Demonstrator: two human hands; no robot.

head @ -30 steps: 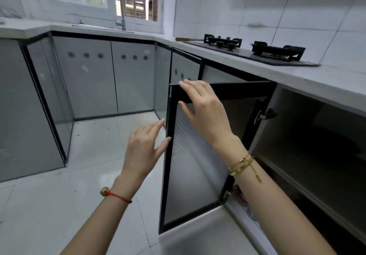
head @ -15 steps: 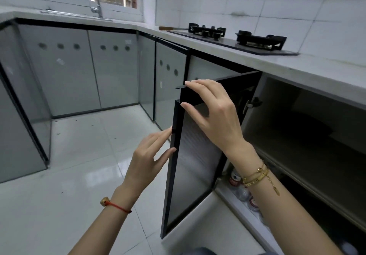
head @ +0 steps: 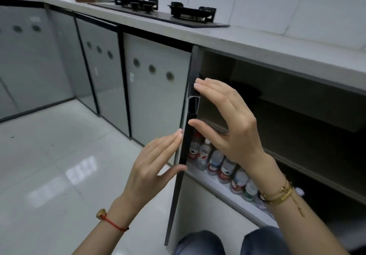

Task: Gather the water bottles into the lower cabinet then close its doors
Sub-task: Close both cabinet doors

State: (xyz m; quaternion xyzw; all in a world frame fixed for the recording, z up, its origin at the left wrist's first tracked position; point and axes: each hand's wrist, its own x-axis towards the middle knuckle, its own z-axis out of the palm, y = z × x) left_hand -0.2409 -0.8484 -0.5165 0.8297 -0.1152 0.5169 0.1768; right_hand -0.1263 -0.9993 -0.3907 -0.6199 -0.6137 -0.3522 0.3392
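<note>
Several water bottles [head: 214, 162] with red and white labels stand in a row on the floor of the lower cabinet [head: 210, 187], under its shelf [head: 297, 161]. The cabinet's dark-framed door [head: 176, 205] stands open and shows edge-on. My left hand [head: 152, 167] lies flat against the door's outer side, fingers straight, thumb touching the edge. On the inner side, my right hand [head: 227, 124] has straight fingers at the door's top edge and its thumb against the frame. The bottles further right are hidden behind my right forearm.
A gas hob [head: 168, 11] sits on the white countertop [head: 257, 45] above the cabinet. Closed grey glass doors [head: 156, 88] run along to the left. The glossy tiled floor [head: 59, 165] lies below. My knees [head: 200, 243] show at the bottom edge.
The view has dropped and swung right, so the door that showed its inner face is now edge-on. Both hands stay at the door. The bottle row has come into view.
</note>
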